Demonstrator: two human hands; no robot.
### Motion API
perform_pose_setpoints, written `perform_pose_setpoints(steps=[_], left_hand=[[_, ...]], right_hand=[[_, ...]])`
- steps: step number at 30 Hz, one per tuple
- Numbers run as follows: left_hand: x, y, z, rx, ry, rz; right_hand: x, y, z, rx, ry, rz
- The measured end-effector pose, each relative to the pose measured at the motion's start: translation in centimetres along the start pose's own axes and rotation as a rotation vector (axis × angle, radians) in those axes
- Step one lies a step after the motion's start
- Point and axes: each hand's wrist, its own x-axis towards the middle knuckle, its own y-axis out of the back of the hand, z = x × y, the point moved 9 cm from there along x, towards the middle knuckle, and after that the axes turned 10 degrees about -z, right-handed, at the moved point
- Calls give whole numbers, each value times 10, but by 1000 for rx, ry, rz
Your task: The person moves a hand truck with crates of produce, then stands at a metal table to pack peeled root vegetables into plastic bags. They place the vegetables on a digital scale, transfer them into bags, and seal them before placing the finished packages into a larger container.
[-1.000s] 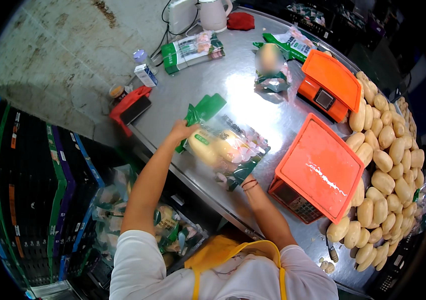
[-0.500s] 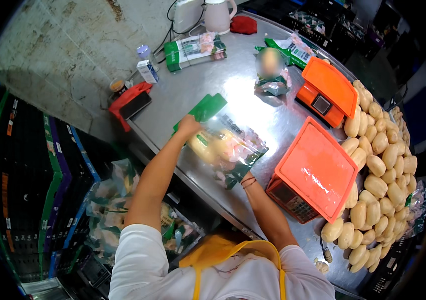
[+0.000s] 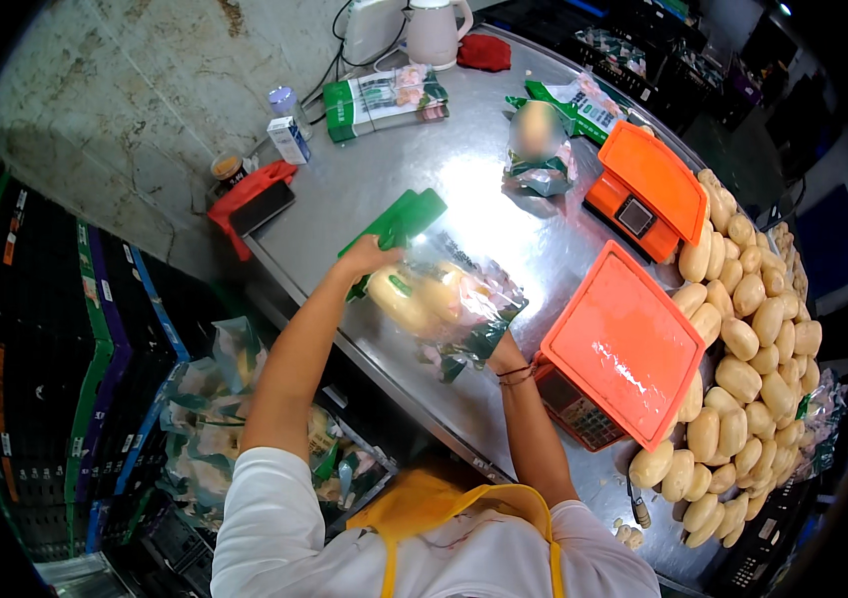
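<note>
A clear plastic bag (image 3: 444, 299) with a green top band and printed pink flowers holds pale, oblong pieces that look like peeled lotus root (image 3: 406, 299). My left hand (image 3: 372, 257) is closed on the bag's green end, at the table's near edge. At the bag's other end, my right hand (image 3: 506, 351) reaches under the printed corner; its fingers are hidden behind the plastic. Just right of that wrist stands an orange scale (image 3: 623, 344) with a flat tray.
A heap of lotus root pieces (image 3: 743, 369) covers the table's right side. Beyond are a second orange scale (image 3: 648, 189), a filled bag (image 3: 541, 169), a bag stack (image 3: 384, 105) and a kettle (image 3: 434, 35). Black crates (image 3: 35, 359) and packed bags (image 3: 210, 419) stand left, below table height.
The bag between my hands has shifted and its printed side is more crumpled, with the lotus root pieces still inside. Both hands stay at its two ends. The whole view has shifted slightly.
</note>
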Motion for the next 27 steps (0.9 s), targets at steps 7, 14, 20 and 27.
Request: perform_pose_setpoints(steps=[7, 14, 20, 27], left_hand=[[-6, 23, -26, -100, 253, 401], [-28, 12, 62, 405, -161, 486], [-47, -93, 148, 803, -438, -261], [-53, -157, 139, 788, -466, -474]], right_hand=[[10, 6, 18, 75, 69, -81], [12, -16, -10, 203, 70, -72], [17, -24, -18, 86, 42, -137], [14, -7, -15, -95, 56, -72]])
